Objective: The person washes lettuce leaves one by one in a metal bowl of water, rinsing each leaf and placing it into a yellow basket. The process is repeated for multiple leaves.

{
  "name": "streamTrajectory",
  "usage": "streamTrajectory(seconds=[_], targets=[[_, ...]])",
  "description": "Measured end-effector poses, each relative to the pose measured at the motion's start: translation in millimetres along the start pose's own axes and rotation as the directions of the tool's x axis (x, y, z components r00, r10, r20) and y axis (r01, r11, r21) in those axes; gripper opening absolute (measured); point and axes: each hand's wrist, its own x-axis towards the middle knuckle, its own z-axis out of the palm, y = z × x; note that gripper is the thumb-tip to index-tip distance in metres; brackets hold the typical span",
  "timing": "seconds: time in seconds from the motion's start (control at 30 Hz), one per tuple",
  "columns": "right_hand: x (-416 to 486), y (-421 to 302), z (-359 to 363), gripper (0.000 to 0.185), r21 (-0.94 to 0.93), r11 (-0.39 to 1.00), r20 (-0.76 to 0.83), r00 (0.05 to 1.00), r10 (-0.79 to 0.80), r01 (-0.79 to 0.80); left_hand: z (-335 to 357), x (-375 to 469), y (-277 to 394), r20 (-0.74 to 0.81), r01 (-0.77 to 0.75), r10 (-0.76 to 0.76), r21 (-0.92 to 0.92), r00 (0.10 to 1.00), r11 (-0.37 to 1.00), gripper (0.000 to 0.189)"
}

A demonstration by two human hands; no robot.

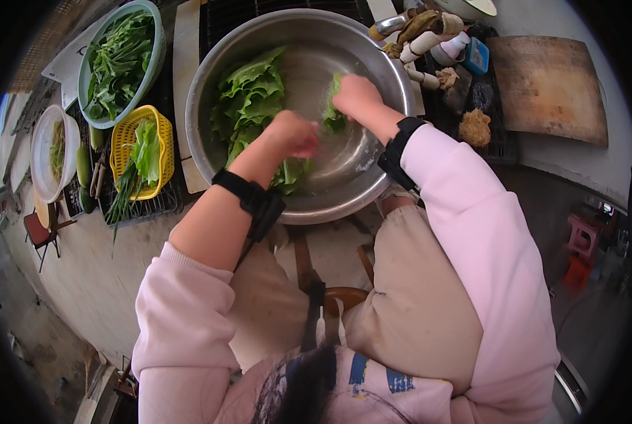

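Observation:
A large round metal basin [300, 213] with water in it lies before me. Green leafy lettuce [252, 95] fills its left side. My right hand [357, 98] is closed around a green leaf [335, 114] at the water on the basin's right side. Near the middle, my left hand [293, 135] is over the basin beside the lettuce; it is blurred, and whether its fingers hold anything cannot be told. Both wrists wear black straps.
Left of the basin are a green bowl of leafy greens [120, 63], a yellow plastic basket [115, 143] and a pale bowl [39, 153]. A metal faucet [395, 25] reaches over the basin's upper right rim. Farther right lie a scouring pad [474, 127] and a wooden board [552, 87].

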Motion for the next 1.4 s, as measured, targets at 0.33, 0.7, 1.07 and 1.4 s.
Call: streamTrajectory(seconds=[0.33, 0.7, 1.07, 1.4], targets=[[-32.2, -36.3, -38.7, 0.024, 0.342, 0.792, -0.365, 0.848, -0.384, 0.506, -30.7, -42.6, 35.0, -0.333, -0.643, 0.906, 0.639, 0.263, 0.422, 0.036], [-48.4, -37.1, 43.3, 0.012, 0.039, 0.985, 0.798, 0.588, -0.13, 0.166, -139.0, -116.4, 21.7, -0.571, -0.431, 0.776, 0.649, 0.269, 0.627, 0.029], [-35.0, -16.8, 14.3, 0.018, -0.093, 0.985, 0.468, 0.879, -0.088, 0.148, -218.2, -126.5, -34.6, -0.679, -0.007, 0.668, 0.7, 0.305, 0.714, 0.045], [-39.2, -29.5, -31.7, 0.033, 0.714, 0.668, 0.387, 0.914, -0.124, -0.212, -44.4, -73.1, 24.3, 0.037, -0.522, 0.522, 0.113, 0.852, 0.845, 0.044]])
